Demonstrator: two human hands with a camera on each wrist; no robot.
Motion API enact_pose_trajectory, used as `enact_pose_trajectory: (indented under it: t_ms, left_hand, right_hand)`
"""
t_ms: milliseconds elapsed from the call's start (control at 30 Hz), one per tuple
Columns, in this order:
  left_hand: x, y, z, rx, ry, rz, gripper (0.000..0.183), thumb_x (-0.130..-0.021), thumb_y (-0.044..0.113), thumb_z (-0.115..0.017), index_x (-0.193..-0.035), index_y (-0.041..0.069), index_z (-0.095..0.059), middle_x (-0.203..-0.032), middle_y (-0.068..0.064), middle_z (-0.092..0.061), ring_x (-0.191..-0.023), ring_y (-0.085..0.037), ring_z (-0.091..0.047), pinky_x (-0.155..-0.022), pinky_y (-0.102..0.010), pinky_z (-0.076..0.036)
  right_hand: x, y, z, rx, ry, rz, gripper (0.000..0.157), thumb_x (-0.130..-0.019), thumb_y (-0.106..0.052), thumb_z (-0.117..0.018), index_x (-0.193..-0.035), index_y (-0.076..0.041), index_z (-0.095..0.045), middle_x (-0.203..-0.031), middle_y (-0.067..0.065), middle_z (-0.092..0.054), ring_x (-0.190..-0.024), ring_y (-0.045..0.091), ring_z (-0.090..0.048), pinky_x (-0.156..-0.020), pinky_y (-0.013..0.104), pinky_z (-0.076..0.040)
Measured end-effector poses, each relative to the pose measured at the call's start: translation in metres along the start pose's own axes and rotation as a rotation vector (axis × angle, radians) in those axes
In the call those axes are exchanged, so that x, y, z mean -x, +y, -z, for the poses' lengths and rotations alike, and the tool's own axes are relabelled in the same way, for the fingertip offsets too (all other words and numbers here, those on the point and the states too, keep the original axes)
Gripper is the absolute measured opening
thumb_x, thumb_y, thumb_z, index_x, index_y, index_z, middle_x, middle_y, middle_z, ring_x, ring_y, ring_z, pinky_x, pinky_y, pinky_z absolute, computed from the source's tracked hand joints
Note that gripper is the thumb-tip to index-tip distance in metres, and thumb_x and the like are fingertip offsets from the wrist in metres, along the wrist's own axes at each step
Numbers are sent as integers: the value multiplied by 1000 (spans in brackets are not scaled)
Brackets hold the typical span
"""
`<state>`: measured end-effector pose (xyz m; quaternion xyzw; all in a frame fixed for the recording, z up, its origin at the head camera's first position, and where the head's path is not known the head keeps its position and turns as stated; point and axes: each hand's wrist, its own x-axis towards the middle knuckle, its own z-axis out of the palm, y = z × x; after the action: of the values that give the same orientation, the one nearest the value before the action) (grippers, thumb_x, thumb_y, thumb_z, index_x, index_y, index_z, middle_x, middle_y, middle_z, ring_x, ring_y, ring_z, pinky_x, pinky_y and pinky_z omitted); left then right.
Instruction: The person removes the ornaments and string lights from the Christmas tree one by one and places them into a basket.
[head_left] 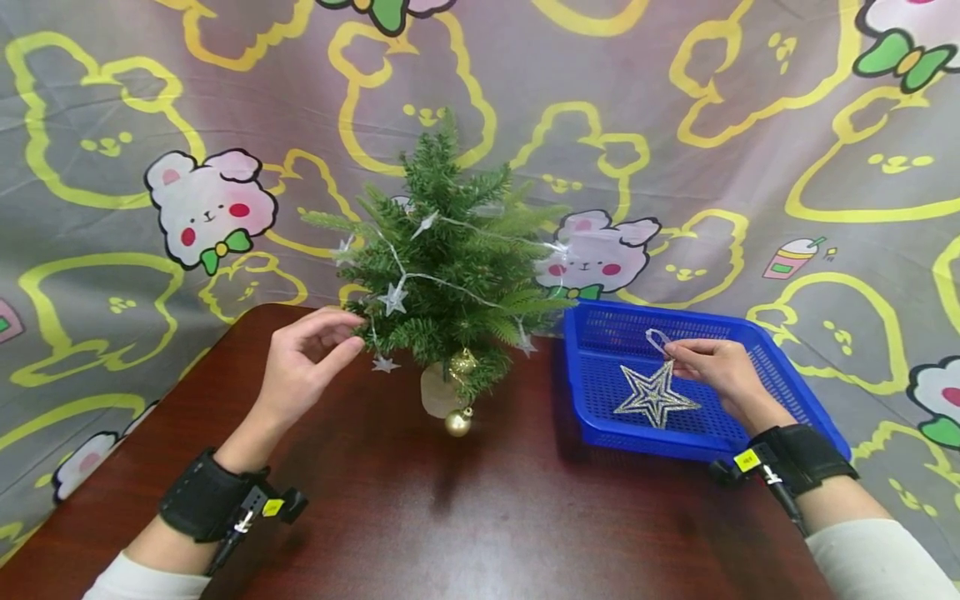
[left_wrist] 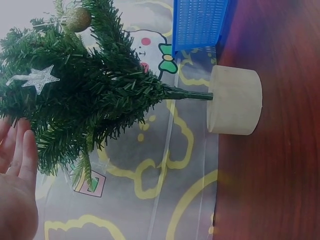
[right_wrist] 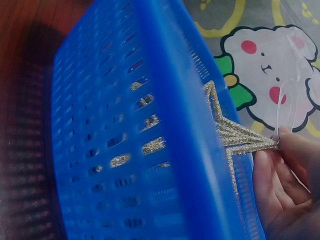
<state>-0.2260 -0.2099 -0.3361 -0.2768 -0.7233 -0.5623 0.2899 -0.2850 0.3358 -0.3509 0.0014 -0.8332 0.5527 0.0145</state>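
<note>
A small green Christmas tree (head_left: 450, 258) stands upright on a pale round base (left_wrist: 235, 100). My left hand (head_left: 311, 354) is at its lower left branches, fingers loosely bent with fingertips right at the needles; the left wrist view shows this hand (left_wrist: 17, 182) beside the foliage, palm showing. Between thumb and fingers, my right hand (head_left: 716, 371) pinches one tip of a glittery gold star ornament (head_left: 656, 395), close to its clear hanging loop (head_left: 657, 340). The star hangs over the blue basket (head_left: 573, 375), partly hidden behind the basket wall in the right wrist view.
Star string lights (head_left: 392, 298) wind round the tree. A gold bauble (head_left: 458, 422) hangs low at the front, below another gold ornament (head_left: 462, 365). All stands on a dark brown table (head_left: 510, 517); a grey patterned cloth (head_left: 270, 92) hangs behind.
</note>
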Motion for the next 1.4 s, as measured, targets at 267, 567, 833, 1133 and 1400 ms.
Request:
enact_pose_trajectory:
  t_ms: [267, 567, 833, 1133, 1400]
  left_hand:
    - [1, 0, -1, 10, 5, 7, 24, -85, -10, -66, -108, -6, -69, -96, 10, -69, -79, -4, -64, -65, -16, -50]
    - [0, 1, -1, 4, 7, 10, 23, -85, -10, -66, -108, -5, -69, -95, 11, -69, -79, -4, -64, -65, -16, -49]
    - [0, 1, -2, 23, 11, 16, 22, -85, -11, -65, -107, -7, -69, -96, 11, -69, -80, -3, -64, -67, -16, -51]
    - [1, -1, -2, 38, 10, 11, 22, -85, -11, -65, -107, -8, -68, -96, 11, -69, -79, -3, -64, -66, -16, -51]
    - [1, -1, 0, -3, 5, 10, 23, -86, -9, -66, -107, -5, -70, -95, 12, -69, -78, -4, -63, -62, -16, -48]
  right_hand:
    - [2, 10, -1, 77, -21, -51, 52, -97, -24, -64, -127, 17, -55, -81, -18, -71, -74, -2, -69, -74, 24, -59]
    - [4, 16, -1, 121, -31, -75, 49, -98, -21, -63, -127, 18, -55, -84, -10, -72, -75, 1, -71, -77, 29, -60]
    - [5, 17, 1, 350, -1, -21, 40, -97, -21, -63, -116, 14, -64, -89, 12, -76, -71, 9, -73, -70, 29, -61]
    - [11, 24, 8, 691, 42, 68, 24, -91, -22, -70, -95, 1, -76, -70, 6, -75, -61, 12, -71, -69, 29, -48]
    - [15, 30, 15, 744, -95, 13, 16, -87, -18, -73, -85, -2, -76, -68, 3, -74, -61, 11, -68, -64, 29, -50]
